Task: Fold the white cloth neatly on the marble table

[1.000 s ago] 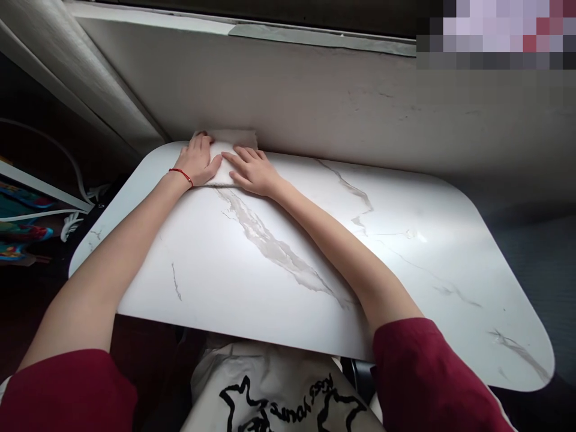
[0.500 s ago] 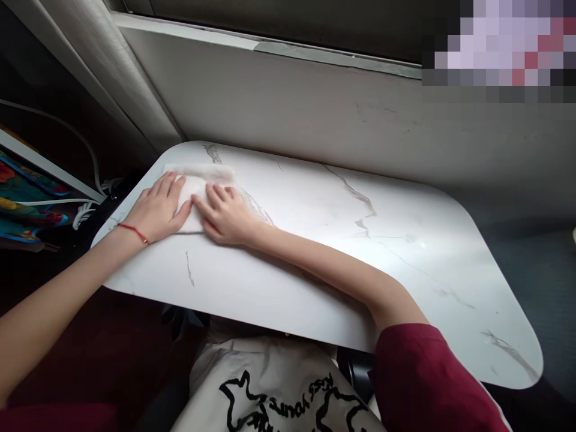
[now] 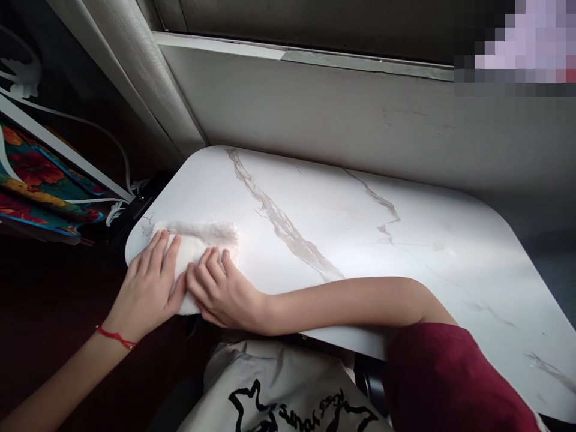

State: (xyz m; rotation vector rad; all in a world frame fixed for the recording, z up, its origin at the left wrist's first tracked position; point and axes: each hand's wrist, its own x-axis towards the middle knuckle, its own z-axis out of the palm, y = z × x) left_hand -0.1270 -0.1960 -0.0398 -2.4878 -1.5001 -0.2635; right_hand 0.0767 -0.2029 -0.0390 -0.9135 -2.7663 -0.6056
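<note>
A white fluffy cloth (image 3: 200, 233) lies folded on the left end of a white marble-patterned tabletop (image 3: 382, 252), near its front edge. My left hand (image 3: 150, 273), with a red string bracelet at the wrist, rests flat on the cloth's left side, fingers stretched out. On the cloth's right side presses my right hand (image 3: 225, 288), its fingers curled down into the fabric. The two hands almost meet at the cloth's middle. Part of the cloth is hidden beneath them.
Behind the table rises a pale wall panel (image 3: 306, 108) with a ledge (image 3: 328, 62). Left stand a white metal bar (image 3: 67, 150), cables and a colourful flowered fabric (image 3: 40, 174). My lap, in light printed cloth (image 3: 279, 366), is against the front edge.
Both hands and the cloth have slid toward the tabletop's front edge, at the left end. A wide grey-brown vein in the tabletop is now uncovered. The view has shifted somewhat.
</note>
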